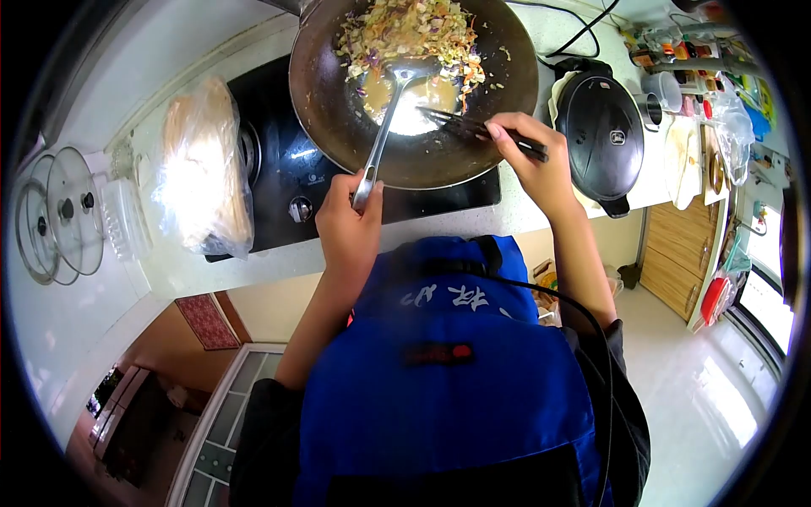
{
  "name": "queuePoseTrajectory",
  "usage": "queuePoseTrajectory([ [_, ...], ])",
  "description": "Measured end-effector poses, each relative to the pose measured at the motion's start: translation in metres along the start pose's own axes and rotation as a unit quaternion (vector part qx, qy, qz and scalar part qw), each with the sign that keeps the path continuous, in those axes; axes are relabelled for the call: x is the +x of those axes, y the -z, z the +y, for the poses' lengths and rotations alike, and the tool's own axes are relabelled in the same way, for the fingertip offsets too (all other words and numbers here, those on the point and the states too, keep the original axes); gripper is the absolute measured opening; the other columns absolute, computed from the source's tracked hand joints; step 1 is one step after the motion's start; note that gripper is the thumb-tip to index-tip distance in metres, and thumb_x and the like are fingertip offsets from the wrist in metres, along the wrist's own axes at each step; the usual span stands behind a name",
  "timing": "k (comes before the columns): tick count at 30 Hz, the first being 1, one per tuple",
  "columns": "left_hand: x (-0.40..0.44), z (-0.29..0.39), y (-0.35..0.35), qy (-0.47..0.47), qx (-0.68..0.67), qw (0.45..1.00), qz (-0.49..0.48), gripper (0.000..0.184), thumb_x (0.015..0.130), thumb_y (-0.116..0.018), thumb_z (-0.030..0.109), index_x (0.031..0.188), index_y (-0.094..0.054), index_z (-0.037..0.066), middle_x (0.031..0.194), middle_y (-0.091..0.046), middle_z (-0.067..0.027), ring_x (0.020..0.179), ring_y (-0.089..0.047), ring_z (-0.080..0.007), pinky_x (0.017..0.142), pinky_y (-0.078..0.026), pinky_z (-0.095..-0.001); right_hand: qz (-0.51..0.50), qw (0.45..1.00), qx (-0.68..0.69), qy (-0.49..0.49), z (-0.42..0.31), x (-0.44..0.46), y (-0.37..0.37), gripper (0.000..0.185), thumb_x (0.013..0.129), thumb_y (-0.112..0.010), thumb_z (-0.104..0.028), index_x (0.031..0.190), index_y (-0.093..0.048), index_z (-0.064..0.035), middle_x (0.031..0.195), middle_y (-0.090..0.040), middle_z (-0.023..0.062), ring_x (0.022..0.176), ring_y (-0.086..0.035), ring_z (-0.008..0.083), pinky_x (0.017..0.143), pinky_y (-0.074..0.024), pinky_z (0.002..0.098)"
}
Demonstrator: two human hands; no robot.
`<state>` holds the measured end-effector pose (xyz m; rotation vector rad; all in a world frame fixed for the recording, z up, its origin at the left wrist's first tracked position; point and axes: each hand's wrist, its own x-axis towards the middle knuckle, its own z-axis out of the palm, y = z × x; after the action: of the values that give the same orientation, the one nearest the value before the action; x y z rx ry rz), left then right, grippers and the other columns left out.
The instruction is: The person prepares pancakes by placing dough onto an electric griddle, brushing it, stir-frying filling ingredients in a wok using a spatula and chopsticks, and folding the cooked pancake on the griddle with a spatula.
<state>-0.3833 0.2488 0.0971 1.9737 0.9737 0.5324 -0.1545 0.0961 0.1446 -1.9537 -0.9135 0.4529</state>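
My left hand (350,221) is closed round the handle of a metal spatula (387,127), whose blade rests in the wok at the edge of the food. My right hand (530,159) grips black chopsticks (463,124), their tips reaching into the middle of the wok. The dark wok (338,135) holds chopped vegetables (414,38), heaped on its far side. Below the heap, a yellowish liquid (439,89) lies at the bottom, partly washed out by bright glare. I cannot tell whether the chopstick tips touch it.
The wok sits over a black glass cooktop (287,177) with a knob. A plastic bag of pale long items (203,169) lies at left, near glass lids (74,203). At right stands a black oval electric pan (601,135), with cups and bottles behind it.
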Motion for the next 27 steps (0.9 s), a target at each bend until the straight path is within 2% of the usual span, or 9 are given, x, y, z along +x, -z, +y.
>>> queuePoseTrajectory([
  [10, 0.000, -0.010, 0.002, 0.010, -0.016, 1.000, -0.017, 0.021, 0.094, -0.077, 0.016, 0.100, -0.064, 0.001, 0.075, -0.066, -0.0048, 0.061, -0.054, -0.0056, 0.054, -0.043, -0.0234, 0.094, 0.995, 0.002, 0.015, 0.024, 0.022, 0.002, 0.017, 0.098, -0.070, -0.013, 0.109, -0.072, 0.0007, 0.094, -0.074, 0.0094, 0.083, -0.068, 0.0138, 0.079, -0.0533, 0.0263],
  [13, 0.003, -0.006, 0.007, 0.033, -0.021, 0.999, -0.035, 0.023, 0.094, -0.076, 0.018, 0.098, -0.062, 0.001, 0.079, -0.069, -0.0110, 0.062, -0.060, -0.0130, 0.059, -0.049, -0.0283, 0.102, 0.994, 0.038, 0.003, 0.024, 0.026, 0.008, 0.018, 0.099, -0.070, -0.014, 0.108, -0.072, 0.0013, 0.092, -0.074, 0.0088, 0.082, -0.067, 0.0117, 0.078, -0.0527, 0.0254],
  [17, 0.004, -0.005, 0.008, 0.034, -0.015, 0.998, -0.041, 0.022, 0.095, -0.075, 0.019, 0.098, -0.063, 0.001, 0.078, -0.068, -0.0107, 0.062, -0.060, -0.0129, 0.058, -0.048, -0.0279, 0.102, 0.993, 0.031, -0.040, 0.030, 0.034, 0.021, 0.021, 0.100, -0.070, -0.017, 0.107, -0.073, 0.0020, 0.089, -0.074, 0.0071, 0.079, -0.064, 0.0095, 0.074, -0.0513, 0.0249],
  [18, 0.004, -0.005, 0.009, 0.033, -0.014, 0.999, -0.040, 0.022, 0.095, -0.075, 0.019, 0.098, -0.063, 0.001, 0.078, -0.068, -0.0108, 0.062, -0.060, -0.0132, 0.058, -0.048, -0.0281, 0.099, 0.994, 0.038, -0.028, 0.031, 0.037, 0.024, 0.023, 0.100, -0.070, -0.020, 0.107, -0.074, 0.0013, 0.088, -0.073, 0.0060, 0.077, -0.062, 0.0090, 0.073, -0.0501, 0.0247],
  [21, 0.005, -0.007, 0.009, 0.016, 0.002, 1.000, -0.022, 0.022, 0.096, -0.074, 0.020, 0.096, -0.064, 0.001, 0.076, -0.067, -0.0110, 0.061, -0.060, -0.0153, 0.058, -0.048, -0.0291, 0.060, 0.997, 0.038, -0.035, 0.025, 0.053, 0.040, 0.026, 0.100, -0.069, -0.022, 0.108, -0.073, 0.0017, 0.091, -0.075, 0.0070, 0.084, -0.070, 0.0115, 0.081, -0.0536, 0.0258],
  [22, 0.005, -0.007, 0.008, 0.007, 0.008, 1.000, -0.016, 0.022, 0.096, -0.074, 0.020, 0.096, -0.065, 0.001, 0.076, -0.066, -0.0111, 0.060, -0.060, -0.0161, 0.058, -0.048, -0.0295, 0.031, 0.998, 0.021, -0.055, 0.018, 0.058, 0.047, 0.027, 0.104, -0.064, -0.021, 0.111, -0.071, 0.0044, 0.101, -0.073, 0.0076, 0.092, -0.072, 0.0149, 0.088, -0.0542, 0.0273],
  [27, 0.005, -0.007, 0.008, -0.021, 0.033, 0.999, -0.018, 0.019, 0.095, -0.074, 0.018, 0.095, -0.064, 0.001, 0.078, -0.066, -0.0120, 0.062, -0.062, -0.0211, 0.057, -0.048, -0.0313, -0.011, 1.000, -0.010, 0.000, 0.010, 0.102, 0.070, 0.035, 0.100, -0.069, -0.032, 0.109, -0.071, 0.0016, 0.090, -0.075, 0.0074, 0.088, -0.074, 0.0136, 0.083, -0.0550, 0.0271],
])
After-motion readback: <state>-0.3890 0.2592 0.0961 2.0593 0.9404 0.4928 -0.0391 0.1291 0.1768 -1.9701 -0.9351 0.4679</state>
